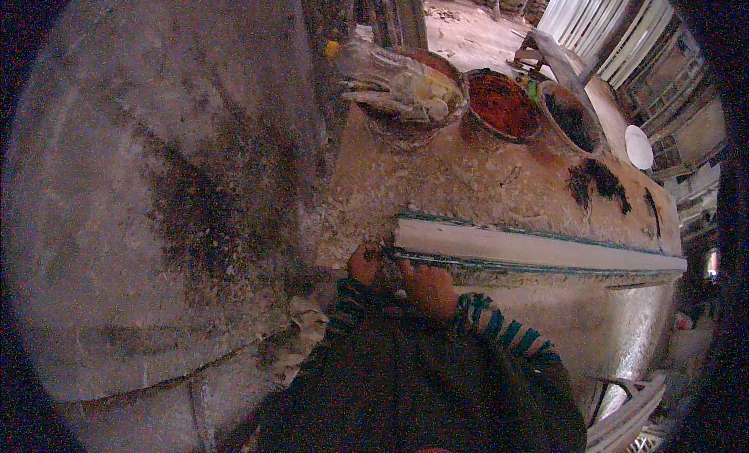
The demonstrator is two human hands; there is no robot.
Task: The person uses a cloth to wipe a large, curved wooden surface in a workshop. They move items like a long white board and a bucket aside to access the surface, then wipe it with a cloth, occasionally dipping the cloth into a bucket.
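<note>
A long pale strip point(515, 244) with dark green edges, like a moulding, lies across the worktop point(468, 180) and runs off to the right. At its left end is my left hand point(363, 265), closed, with fingers curled over something too dark to make out. My right hand point(429, 287) is just to its right, against the strip's near edge. Its fingers are bent inward, and whatever they hold is hidden. A small white spot shows below, between the two hands. Both forearms wear striped green sleeves.
Along the far side stand a bowl point(460, 113) with pale pieces and plastic in it, a bowl of red material point(503, 106) and a bowl with dark contents point(573, 117). A dark patch point(597, 184) marks the worktop. A stained grey wall point(156, 180) rises close on the left.
</note>
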